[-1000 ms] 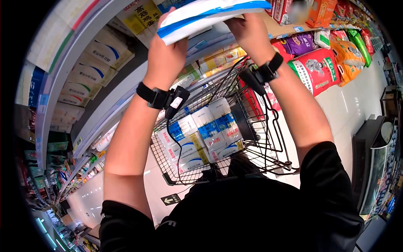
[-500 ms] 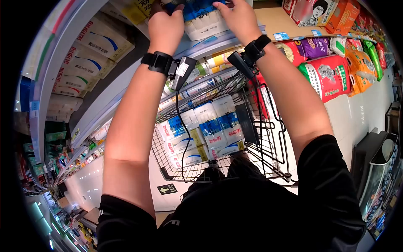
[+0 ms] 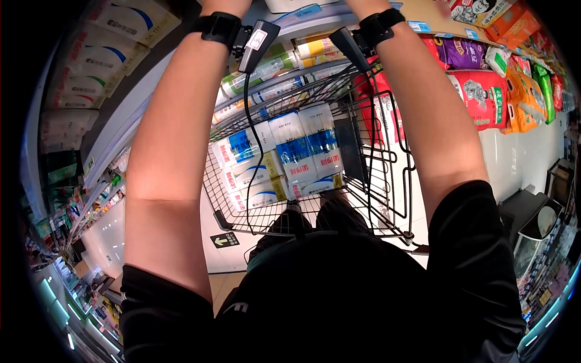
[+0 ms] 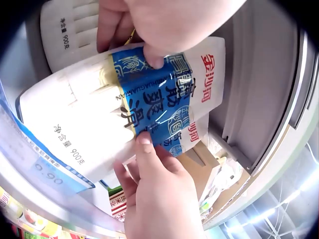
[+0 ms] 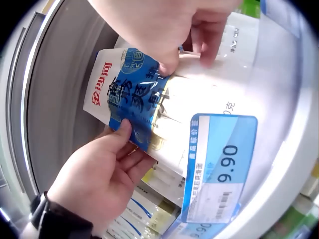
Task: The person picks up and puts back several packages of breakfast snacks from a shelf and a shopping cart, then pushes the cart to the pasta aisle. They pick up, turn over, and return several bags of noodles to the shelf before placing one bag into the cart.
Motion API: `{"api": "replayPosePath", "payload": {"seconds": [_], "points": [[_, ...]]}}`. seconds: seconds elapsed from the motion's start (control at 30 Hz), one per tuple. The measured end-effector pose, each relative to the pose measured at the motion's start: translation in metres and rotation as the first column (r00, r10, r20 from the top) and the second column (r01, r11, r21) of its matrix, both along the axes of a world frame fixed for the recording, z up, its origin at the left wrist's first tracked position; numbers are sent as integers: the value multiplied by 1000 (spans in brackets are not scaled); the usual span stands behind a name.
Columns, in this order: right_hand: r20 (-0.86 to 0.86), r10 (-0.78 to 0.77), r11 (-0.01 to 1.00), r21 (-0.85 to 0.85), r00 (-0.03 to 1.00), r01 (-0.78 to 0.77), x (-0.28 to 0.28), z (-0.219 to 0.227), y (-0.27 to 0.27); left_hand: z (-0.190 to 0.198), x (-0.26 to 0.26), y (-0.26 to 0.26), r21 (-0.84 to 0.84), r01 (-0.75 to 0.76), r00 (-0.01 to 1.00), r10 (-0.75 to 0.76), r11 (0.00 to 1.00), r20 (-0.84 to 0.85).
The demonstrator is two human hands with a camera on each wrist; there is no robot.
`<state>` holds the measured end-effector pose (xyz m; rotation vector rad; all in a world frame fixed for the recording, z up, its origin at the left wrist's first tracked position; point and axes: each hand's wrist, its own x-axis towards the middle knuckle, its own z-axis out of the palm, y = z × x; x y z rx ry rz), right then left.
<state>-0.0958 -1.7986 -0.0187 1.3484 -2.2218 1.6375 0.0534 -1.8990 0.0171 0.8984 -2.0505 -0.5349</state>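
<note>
A white noodle pack with a blue band (image 4: 154,94) lies at a shelf's front edge, its long side between both hands. My left hand (image 4: 184,22) grips one side, thumb on the blue band, fingers behind the pack. On the opposite side my right hand (image 4: 164,194) pinches it, thumb on the band's edge. The right wrist view shows the same noodle pack (image 5: 134,94) behind a shelf price tag (image 5: 222,167). Another white pack (image 4: 70,30) sits beside it. In the head view both hands are mostly cut off at the top.
A wire shopping cart (image 3: 378,206) stands below the arms, holding several white noodle packs (image 3: 296,145). Stacked packs (image 3: 97,54) fill the shelf to the left. Bags of goods, one red (image 3: 478,97), one orange (image 3: 523,100), line the right. A cable (image 3: 248,115) hangs from the left wrist camera.
Both hands have lowered the noodle pack from up high toward the shelf and moved forward, nearly out of the head view. The cart and its packs appear higher in the view.
</note>
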Motion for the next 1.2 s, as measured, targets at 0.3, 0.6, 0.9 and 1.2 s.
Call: {"api": "replayPosePath", "payload": {"seconds": [0.3, 0.6, 0.9, 1.2], "points": [[666, 154, 899, -401, 730, 176, 75, -22, 87, -39, 101, 73, 376, 177, 904, 1, 910, -428], [725, 164, 783, 317, 669, -535, 199, -242, 150, -367, 325, 280, 906, 173, 865, 500, -385, 48], [92, 666, 522, 652, 740, -550, 223, -366, 87, -435, 292, 346, 686, 242, 781, 558, -686, 282], [135, 585, 286, 889, 800, -359, 244, -366, 107, -399, 266, 355, 732, 275, 605, 704, -623, 372]]}}
